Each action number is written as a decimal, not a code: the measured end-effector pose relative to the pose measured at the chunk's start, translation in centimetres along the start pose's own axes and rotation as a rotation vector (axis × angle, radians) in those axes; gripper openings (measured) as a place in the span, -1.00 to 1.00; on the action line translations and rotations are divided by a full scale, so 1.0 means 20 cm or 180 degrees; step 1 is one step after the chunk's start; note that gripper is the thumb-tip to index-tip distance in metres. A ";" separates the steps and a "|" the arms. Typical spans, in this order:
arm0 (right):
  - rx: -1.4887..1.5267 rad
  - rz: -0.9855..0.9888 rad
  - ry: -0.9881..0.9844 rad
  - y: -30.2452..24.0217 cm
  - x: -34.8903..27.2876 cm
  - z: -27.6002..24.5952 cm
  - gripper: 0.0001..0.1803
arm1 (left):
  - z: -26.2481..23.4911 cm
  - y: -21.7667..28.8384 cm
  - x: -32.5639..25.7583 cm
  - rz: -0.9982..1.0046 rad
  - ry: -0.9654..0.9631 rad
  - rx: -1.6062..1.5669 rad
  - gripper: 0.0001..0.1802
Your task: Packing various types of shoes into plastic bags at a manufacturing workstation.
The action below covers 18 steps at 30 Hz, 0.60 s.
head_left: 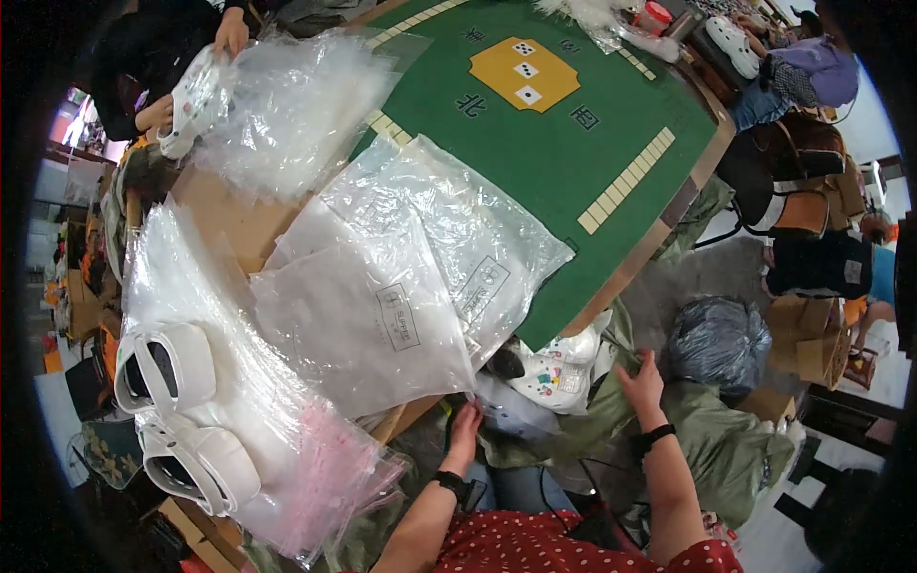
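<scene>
My left hand [465, 432] reaches to the table's near edge, its fingertips touching the lower corner of a stack of clear plastic bags [401, 286]. My right hand [642, 385] rests with spread fingers on an olive green sack [712, 444] beside my lap. Between my hands lies a white clog [559, 368] with coloured charms, partly under the bags. Whether either hand grips anything is hard to tell; both look open and flat.
A pair of white clogs [177, 411] lies at left on clear and pink bags [325, 477]. The green game table [573, 143] spreads ahead. Another person's hands [229, 33] hold a white clog [191, 100] at far left. A dark filled bag [718, 344] sits at right.
</scene>
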State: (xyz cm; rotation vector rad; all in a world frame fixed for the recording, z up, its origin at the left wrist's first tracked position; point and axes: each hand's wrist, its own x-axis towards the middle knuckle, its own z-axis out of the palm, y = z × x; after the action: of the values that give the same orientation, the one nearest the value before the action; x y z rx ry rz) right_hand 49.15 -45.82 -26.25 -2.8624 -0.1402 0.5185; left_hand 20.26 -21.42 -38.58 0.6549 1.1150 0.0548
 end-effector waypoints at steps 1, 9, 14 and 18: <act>0.0009 0.0003 0.0023 -0.02 0.00 0.00 -0.45 | -0.06 -0.03 0.06 -0.0045 0.0279 -0.0496 -0.49; -0.0215 0.0130 -0.0227 0.07 0.00 0.13 -0.62 | -0.58 -0.26 0.57 -0.1028 0.0854 0.0932 -0.50; -0.0377 -0.0119 0.0133 0.26 -0.15 0.06 -0.67 | -0.41 -0.24 0.36 -0.0176 0.0310 0.3364 -0.37; -0.0373 -0.0118 0.0160 0.47 -0.33 -0.17 -0.69 | -0.19 -0.06 -0.05 -0.0005 -0.0345 0.4121 -0.42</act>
State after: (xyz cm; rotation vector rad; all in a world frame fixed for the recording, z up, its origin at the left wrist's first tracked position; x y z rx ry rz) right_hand 44.61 -56.43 -23.16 -2.9774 -0.2217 0.4445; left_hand 16.31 -21.02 -39.46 1.7698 0.9500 -0.7539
